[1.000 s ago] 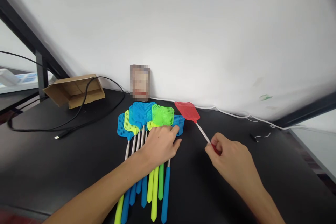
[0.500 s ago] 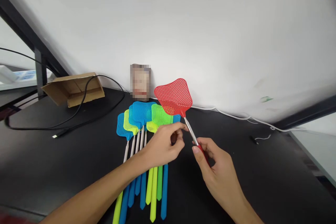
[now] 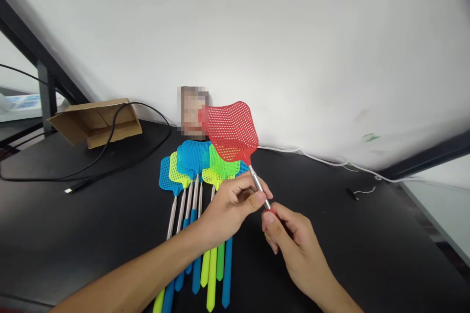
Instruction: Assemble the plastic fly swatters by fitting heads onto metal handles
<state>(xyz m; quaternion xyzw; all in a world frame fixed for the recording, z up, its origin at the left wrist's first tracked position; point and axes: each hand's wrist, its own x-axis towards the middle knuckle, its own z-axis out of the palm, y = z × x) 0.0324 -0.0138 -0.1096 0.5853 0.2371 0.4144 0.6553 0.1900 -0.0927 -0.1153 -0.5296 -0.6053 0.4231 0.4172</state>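
Observation:
A red fly swatter (image 3: 235, 129) with a silver shaft is held up over the table, its mesh head tilted to the upper left. My right hand (image 3: 293, 234) grips its red handle, most of which is hidden in the fingers. Around the metal shaft, just above the handle, the thumb and fingers of my left hand (image 3: 235, 205) are closed. Below and behind my left hand lie several fly swatters side by side, among them a blue one (image 3: 198, 156), a bright green one (image 3: 223, 161) and a yellow one (image 3: 212, 279). My left forearm covers part of their shafts.
An open cardboard box (image 3: 121, 127) lies at the back left of the black table (image 3: 348, 244). A black cable (image 3: 110, 149) loops in front of it. A blurred-out upright item (image 3: 189, 112) leans on the white wall. Along the wall base runs a white cable (image 3: 316, 157).
My left hand has closed on the swatter's metal shaft, where before it was beside it. The red swatter has shifted slightly left, and my right hand's grip on the handle has changed.

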